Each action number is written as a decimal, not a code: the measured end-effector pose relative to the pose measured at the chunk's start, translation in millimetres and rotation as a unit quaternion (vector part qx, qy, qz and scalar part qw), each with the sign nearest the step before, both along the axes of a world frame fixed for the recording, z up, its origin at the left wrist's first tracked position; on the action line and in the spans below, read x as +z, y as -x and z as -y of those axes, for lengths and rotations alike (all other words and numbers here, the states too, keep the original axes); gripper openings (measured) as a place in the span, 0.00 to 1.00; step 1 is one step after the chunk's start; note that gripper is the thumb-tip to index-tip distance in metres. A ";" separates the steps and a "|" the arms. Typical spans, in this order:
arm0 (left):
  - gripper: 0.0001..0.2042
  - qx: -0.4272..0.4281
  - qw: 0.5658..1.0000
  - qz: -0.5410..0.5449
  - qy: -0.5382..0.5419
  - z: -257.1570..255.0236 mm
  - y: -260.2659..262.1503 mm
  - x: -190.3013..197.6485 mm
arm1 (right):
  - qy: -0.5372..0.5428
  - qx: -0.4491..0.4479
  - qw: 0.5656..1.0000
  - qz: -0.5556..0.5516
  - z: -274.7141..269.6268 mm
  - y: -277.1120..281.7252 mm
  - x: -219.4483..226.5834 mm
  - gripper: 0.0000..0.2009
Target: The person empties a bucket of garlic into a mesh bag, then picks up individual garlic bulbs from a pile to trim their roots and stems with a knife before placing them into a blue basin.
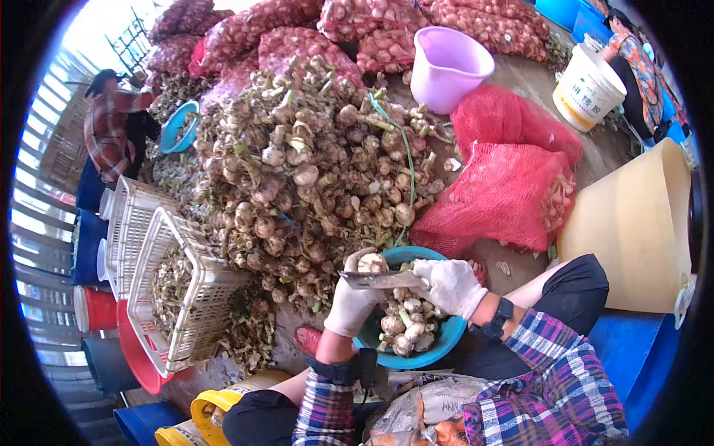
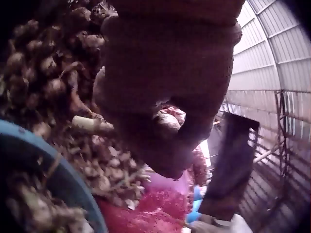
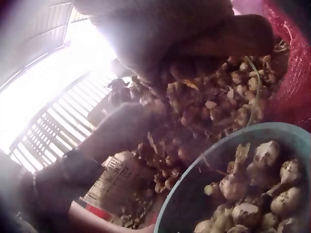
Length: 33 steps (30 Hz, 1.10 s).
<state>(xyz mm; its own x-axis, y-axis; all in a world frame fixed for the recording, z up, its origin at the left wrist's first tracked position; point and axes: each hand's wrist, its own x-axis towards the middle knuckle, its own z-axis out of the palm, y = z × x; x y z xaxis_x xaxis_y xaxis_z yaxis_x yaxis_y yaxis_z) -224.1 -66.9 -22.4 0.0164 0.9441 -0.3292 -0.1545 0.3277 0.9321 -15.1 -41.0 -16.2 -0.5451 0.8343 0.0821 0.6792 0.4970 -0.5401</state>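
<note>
In the head view the gloved left hand (image 1: 352,303) grips a garlic bulb (image 1: 372,263) above the left rim of a teal basin (image 1: 448,336). The gloved right hand (image 1: 452,286) holds a flat dark blade (image 1: 383,279), which reaches across to the left hand just below the bulb. Bulbs with short stems (image 1: 402,343) lie in the basin. The left wrist view shows the left hand (image 2: 165,82) curled round the bulb (image 2: 168,121), with the blade (image 2: 230,167) apart to its right. In the right wrist view the right hand (image 3: 180,43) is dark, and its blade cannot be made out.
A large heap of stemmed garlic (image 1: 312,171) rises beyond the basin. Red mesh sacks (image 1: 498,197) lie to its right, near a purple tub (image 1: 448,70). White crates (image 1: 195,297) and yellow buckets (image 1: 216,405) stand at left. Two other people sit farther off.
</note>
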 end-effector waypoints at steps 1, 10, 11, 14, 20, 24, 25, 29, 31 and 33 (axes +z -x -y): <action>0.30 0.001 0.993 -0.103 -0.060 4.8 -0.4 -16.9 | -0.008 0.004 1.000 -0.004 4.5 -1.7 3.7 0.03; 0.15 0.046 0.999 -0.005 -0.018 28.3 -15.1 -4.2 | -0.136 0.060 0.989 0.000 20.1 -5.4 23.0 0.03; 0.14 0.090 0.987 0.126 0.037 26.8 -14.8 -5.2 | -0.140 0.060 0.988 -0.002 19.1 -6.1 22.1 0.03; 0.13 0.029 0.996 -0.042 -0.075 34.6 -15.0 3.4 | -0.166 0.050 0.983 -0.051 12.9 -9.6 7.5 0.03; 0.25 -0.052 0.990 -0.125 -0.026 45.3 -8.1 71.1 | -0.021 -0.114 0.987 0.109 -20.2 -35.8 -26.1 0.05; 0.25 -0.095 0.957 -0.253 -0.103 41.1 -1.7 50.3 | -0.012 -0.060 0.998 -0.012 -8.5 -18.9 27.6 0.11; 0.23 -0.134 0.929 -0.306 -0.162 40.6 -3.9 41.3 | 0.026 -0.056 0.998 -0.017 -1.6 -12.3 33.3 0.11; 0.16 -0.179 0.788 -0.520 -0.278 40.1 -18.3 47.6 | 0.046 0.047 0.996 -0.066 -2.4 -11.7 31.8 0.10; 0.14 -0.262 0.707 -0.563 -0.337 46.6 -17.5 63.9 | 0.113 0.025 0.980 0.163 -21.3 -37.2 -11.8 0.09; 0.16 -0.323 0.688 -0.560 -0.331 53.5 -15.6 71.0 | 0.181 -0.021 0.978 0.106 -21.5 -53.5 -19.0 0.13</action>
